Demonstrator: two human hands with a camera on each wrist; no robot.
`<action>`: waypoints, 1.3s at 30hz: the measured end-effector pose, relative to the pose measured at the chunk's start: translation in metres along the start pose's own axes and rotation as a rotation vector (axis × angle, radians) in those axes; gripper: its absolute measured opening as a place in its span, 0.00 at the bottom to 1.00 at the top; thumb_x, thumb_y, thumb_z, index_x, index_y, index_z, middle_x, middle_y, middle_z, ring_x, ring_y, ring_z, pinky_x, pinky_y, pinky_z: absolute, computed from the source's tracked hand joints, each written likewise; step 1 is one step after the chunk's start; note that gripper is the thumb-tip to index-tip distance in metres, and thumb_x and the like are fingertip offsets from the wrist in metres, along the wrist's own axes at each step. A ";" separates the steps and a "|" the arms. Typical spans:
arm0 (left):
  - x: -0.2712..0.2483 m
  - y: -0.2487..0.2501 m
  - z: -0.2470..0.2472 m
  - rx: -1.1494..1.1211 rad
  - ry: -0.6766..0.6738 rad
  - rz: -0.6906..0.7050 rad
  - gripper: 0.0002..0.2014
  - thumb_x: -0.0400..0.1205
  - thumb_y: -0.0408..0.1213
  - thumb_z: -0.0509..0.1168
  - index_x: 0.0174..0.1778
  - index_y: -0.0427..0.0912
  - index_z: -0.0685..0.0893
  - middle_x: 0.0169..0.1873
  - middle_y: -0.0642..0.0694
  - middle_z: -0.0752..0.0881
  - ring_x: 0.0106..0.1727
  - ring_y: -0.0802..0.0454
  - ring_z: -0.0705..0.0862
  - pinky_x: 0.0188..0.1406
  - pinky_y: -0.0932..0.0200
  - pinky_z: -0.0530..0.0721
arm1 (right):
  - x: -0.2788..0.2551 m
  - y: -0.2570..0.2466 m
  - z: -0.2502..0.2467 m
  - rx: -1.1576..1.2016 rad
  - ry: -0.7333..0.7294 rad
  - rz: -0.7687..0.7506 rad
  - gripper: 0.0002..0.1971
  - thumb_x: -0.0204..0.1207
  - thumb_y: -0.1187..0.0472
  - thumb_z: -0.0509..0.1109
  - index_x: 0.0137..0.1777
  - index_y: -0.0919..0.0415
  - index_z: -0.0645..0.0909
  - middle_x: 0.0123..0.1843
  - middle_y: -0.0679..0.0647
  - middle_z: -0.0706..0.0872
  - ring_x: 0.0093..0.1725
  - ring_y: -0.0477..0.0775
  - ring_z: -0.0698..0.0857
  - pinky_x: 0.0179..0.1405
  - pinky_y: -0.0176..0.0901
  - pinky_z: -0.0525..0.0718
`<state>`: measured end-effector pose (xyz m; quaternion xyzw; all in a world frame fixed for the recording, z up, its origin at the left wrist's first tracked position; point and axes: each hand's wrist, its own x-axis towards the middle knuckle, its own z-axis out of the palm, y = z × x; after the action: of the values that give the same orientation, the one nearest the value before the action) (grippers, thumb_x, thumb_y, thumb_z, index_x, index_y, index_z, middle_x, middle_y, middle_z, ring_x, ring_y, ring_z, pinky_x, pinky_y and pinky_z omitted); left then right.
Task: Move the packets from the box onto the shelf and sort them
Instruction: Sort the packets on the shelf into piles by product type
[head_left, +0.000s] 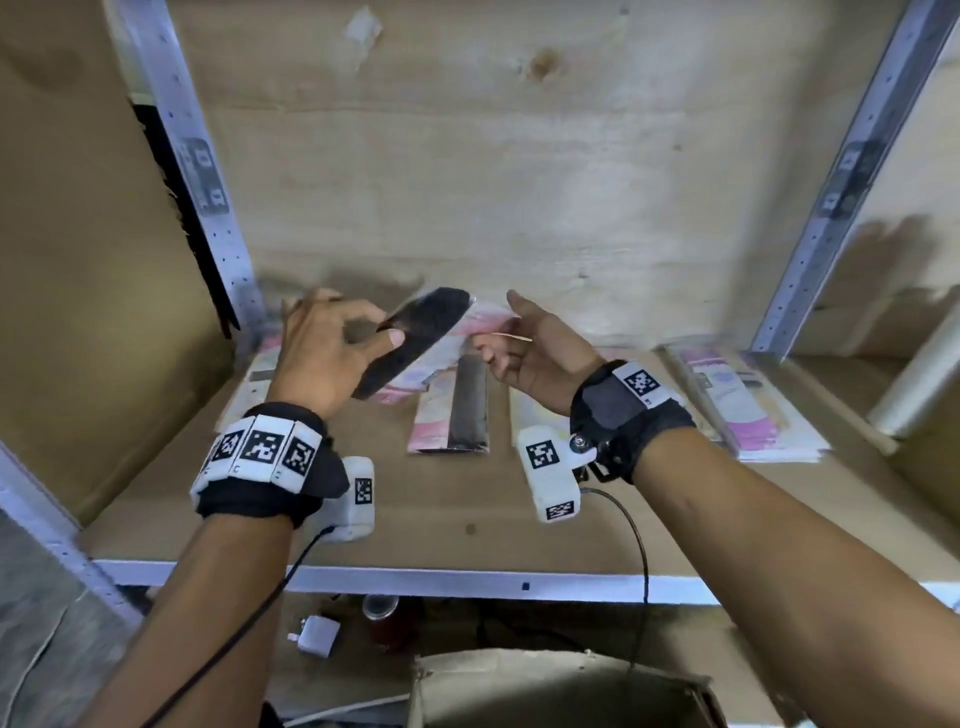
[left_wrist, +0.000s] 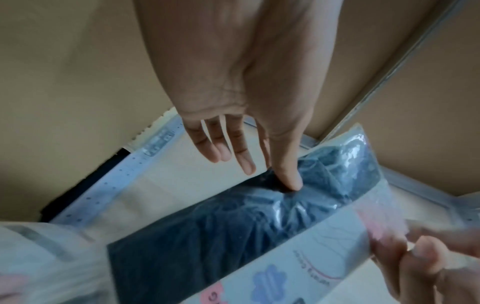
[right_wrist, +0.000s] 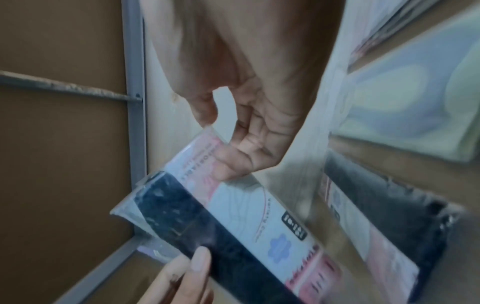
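Note:
Both hands hold up one clear packet (head_left: 422, 332) of black cloth with a pink and white card (right_wrist: 233, 214), tilted above the wooden shelf (head_left: 467, 499). My left hand (head_left: 332, 348) grips its lower left end, with the thumb (left_wrist: 288, 174) pressed on the black part (left_wrist: 233, 226). At the upper pink end my right hand (head_left: 524, 353) pinches the packet's edge between thumb and fingers (right_wrist: 233, 164). Beneath them, similar packets lie flat: one in the middle (head_left: 452, 415), one at the left (head_left: 254, 374), and a stack at the right (head_left: 743, 405). The cardboard box (head_left: 519, 670) stands open below the shelf.
Grey metal uprights (head_left: 208, 182) (head_left: 841, 182) frame the shelf bay, with cardboard panels at the left. A roll of clear film (head_left: 914, 384) lies at the far right. Below the shelf's front rail (head_left: 467, 582) are a white plug (head_left: 314, 636) and a small jar (head_left: 382, 608).

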<state>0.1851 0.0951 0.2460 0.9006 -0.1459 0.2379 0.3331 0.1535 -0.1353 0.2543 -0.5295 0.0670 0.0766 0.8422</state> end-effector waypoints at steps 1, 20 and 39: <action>-0.001 0.010 0.003 -0.105 -0.011 0.011 0.03 0.77 0.48 0.76 0.42 0.57 0.89 0.46 0.50 0.86 0.57 0.50 0.82 0.62 0.53 0.75 | -0.005 -0.005 -0.010 0.016 -0.007 -0.013 0.20 0.84 0.45 0.63 0.46 0.64 0.79 0.34 0.60 0.89 0.30 0.53 0.82 0.25 0.35 0.79; -0.012 0.083 0.142 -0.861 -0.262 -0.670 0.09 0.82 0.36 0.73 0.39 0.48 0.80 0.40 0.48 0.92 0.38 0.57 0.91 0.33 0.64 0.87 | -0.058 0.015 -0.147 -0.448 -0.029 -0.039 0.17 0.77 0.66 0.74 0.66 0.66 0.84 0.58 0.62 0.90 0.46 0.59 0.91 0.35 0.48 0.91; -0.022 0.101 0.134 -0.391 -0.806 0.070 0.07 0.79 0.46 0.74 0.45 0.48 0.93 0.42 0.55 0.94 0.45 0.60 0.91 0.49 0.61 0.84 | -0.073 -0.021 -0.203 -0.455 0.203 -0.085 0.30 0.61 0.59 0.85 0.64 0.64 0.82 0.51 0.61 0.93 0.53 0.61 0.92 0.53 0.54 0.89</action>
<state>0.1685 -0.0662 0.1991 0.8360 -0.3367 -0.1528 0.4054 0.0794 -0.3313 0.1993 -0.7126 0.1101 0.0005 0.6929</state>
